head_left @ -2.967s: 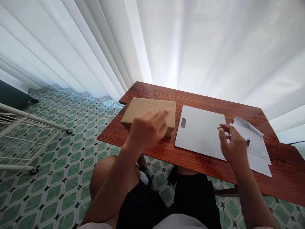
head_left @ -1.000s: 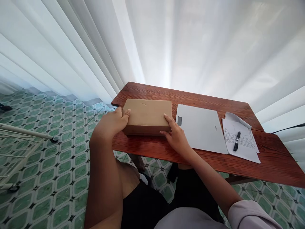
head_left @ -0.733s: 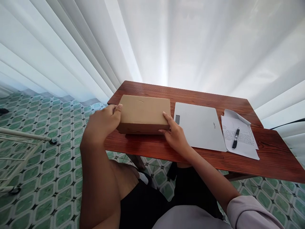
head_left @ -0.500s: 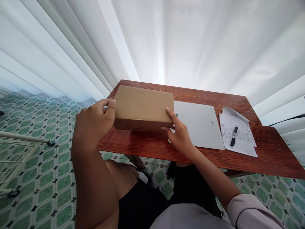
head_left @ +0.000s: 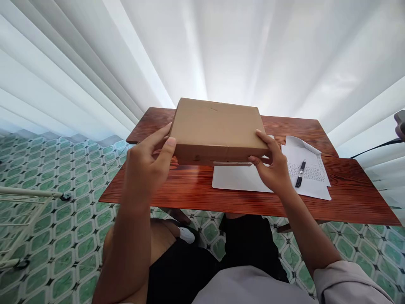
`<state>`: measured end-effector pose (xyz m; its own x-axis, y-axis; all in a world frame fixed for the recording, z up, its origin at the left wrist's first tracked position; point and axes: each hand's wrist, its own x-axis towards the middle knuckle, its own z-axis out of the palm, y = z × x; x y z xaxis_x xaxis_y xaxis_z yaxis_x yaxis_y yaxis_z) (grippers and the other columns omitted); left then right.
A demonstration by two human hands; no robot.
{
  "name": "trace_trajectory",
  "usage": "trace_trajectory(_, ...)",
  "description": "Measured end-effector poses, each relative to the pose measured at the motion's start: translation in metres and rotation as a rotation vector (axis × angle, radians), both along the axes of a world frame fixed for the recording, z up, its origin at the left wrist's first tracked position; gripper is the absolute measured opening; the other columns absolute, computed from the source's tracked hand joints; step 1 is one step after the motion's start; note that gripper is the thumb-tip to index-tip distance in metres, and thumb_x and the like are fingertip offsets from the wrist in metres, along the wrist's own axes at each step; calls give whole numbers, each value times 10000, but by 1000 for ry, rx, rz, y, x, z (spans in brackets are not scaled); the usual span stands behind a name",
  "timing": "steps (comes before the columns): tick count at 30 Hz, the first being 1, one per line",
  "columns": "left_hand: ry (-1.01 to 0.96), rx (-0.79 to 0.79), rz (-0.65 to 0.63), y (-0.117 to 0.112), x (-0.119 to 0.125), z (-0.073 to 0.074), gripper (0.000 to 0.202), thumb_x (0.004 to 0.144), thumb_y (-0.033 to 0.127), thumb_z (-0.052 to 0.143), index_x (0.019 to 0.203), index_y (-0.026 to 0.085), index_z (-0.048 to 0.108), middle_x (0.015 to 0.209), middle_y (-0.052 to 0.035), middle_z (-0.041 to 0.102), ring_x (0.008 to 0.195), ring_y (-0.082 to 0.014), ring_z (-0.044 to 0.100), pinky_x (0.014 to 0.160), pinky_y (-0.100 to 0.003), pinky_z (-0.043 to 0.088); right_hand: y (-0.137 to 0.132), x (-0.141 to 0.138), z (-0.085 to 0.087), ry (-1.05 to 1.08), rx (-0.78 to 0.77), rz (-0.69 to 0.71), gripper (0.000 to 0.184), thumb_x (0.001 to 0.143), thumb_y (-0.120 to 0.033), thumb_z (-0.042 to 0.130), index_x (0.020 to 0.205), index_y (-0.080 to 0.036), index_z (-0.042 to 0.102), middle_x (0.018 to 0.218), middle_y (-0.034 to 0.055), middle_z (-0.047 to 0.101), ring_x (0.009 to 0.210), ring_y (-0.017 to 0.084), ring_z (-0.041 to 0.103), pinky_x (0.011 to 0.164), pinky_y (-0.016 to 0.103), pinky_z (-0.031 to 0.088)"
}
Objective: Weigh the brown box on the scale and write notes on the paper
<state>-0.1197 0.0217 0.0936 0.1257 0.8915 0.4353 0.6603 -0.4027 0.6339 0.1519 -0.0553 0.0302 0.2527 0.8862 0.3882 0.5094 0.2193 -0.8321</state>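
A brown cardboard box (head_left: 218,124) is held up over the table by both hands, its long side facing me. My left hand (head_left: 152,156) grips its left end, thumb at the near corner and fingers behind. At the right end, my right hand (head_left: 272,162) has fingers on the top edge and the thumb low on the front face. Below the box lies a flat pale grey laptop (head_left: 237,179), partly covered from view by the box and my right hand.
Sheets of written paper (head_left: 311,156) with a black pen (head_left: 300,174) on them lie right of the laptop. The reddish wooden table (head_left: 348,192) stands against white curtains (head_left: 228,50). A white metal rack (head_left: 28,207) on wheels stands at the left on the green tiled floor (head_left: 76,228).
Both hands have carried the box rightward and raised it, so it now hangs above the laptop. The camera view has also shifted slightly.
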Motion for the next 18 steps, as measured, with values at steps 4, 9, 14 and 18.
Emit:
trace_trajectory(4, -38, -8, -77, 4, 30, -8, 509, 965, 506, 492, 1356, 222, 651, 1346, -17, 656, 1251, -220, 625, 1057, -304, 505, -8, 34, -1, -25, 34, -69, 558, 908, -378, 632, 1444, -294, 500, 1423, 85, 542, 1102, 251, 651, 842, 405, 645)
trace_trajectory(9, -84, -74, -205, 9, 64, -19, 602, 961, 598, 486, 1379, 189, 628, 1367, -53, 636, 1214, -244, 644, 974, -299, 546, -18, 72, -7, -65, 69, -140, 513, 916, -374, 623, 1410, -285, 515, 1350, 91, 585, 1041, 230, 660, 806, 361, 628)
trace_trajectory(14, -101, -172, -259, 10, 87, -31, 604, 957, 601, 501, 1397, 203, 611, 1353, -61, 644, 1082, -243, 703, 935, -333, 568, -30, 95, -16, -74, 35, -177, 504, 928, -421, 608, 1398, -260, 525, 1358, 107, 582, 1004, 224, 663, 782, 343, 612)
trace_trajectory(18, -95, -215, -277, 9, 95, -41, 622, 950, 622, 503, 1406, 210, 604, 1367, -60, 635, 1081, -253, 702, 931, -343, 573, -37, 102, -27, -65, 33, -188, 490, 925, -415, 620, 1385, -264, 543, 1397, 104, 560, 1021, 219, 658, 778, 324, 599)
